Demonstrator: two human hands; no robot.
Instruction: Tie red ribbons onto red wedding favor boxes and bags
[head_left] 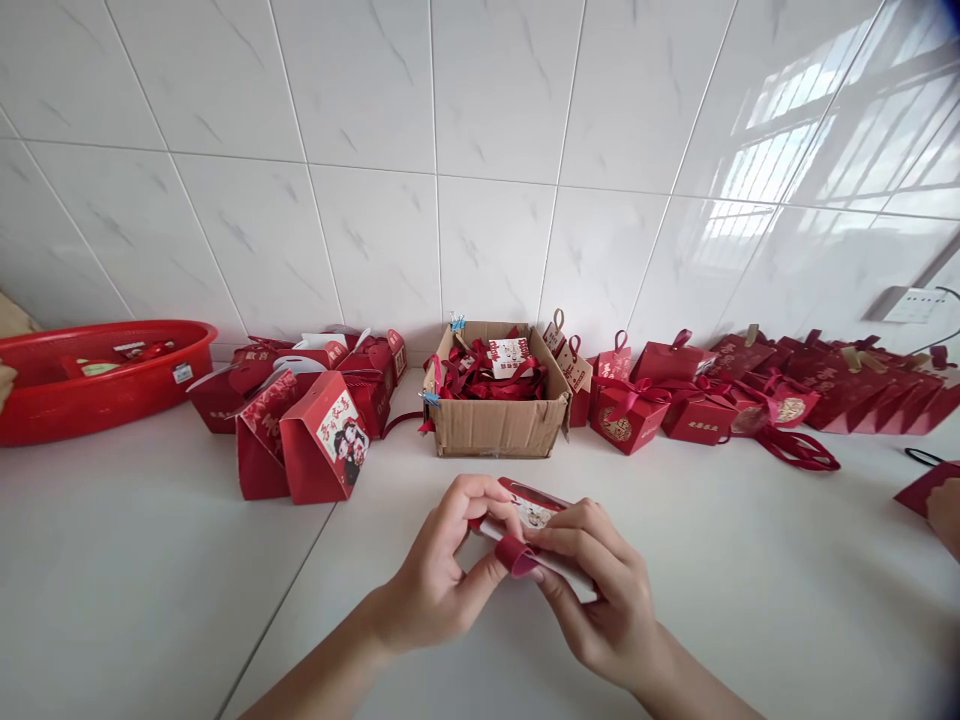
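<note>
In the middle of the table, close to me, both hands work on one small red and white gift box (535, 512) with a printed picture. My left hand (450, 560) grips its left side, fingers over the far edge and thumb at the near side. A loop of dark red ribbon (514, 556) sticks out toward me between my thumbs. My right hand (600, 580) holds the box's right side, with its fingertips pinched near the ribbon. Much of the box is hidden under my fingers.
Ahead stands a cardboard box (499, 428) of ribbons and tags. Red gift boxes (326, 440) are at left, and more ribboned gift boxes (626, 415) line the wall at right. A red basin (142, 385) is far left; another person's hand (945, 512) shows at far right.
</note>
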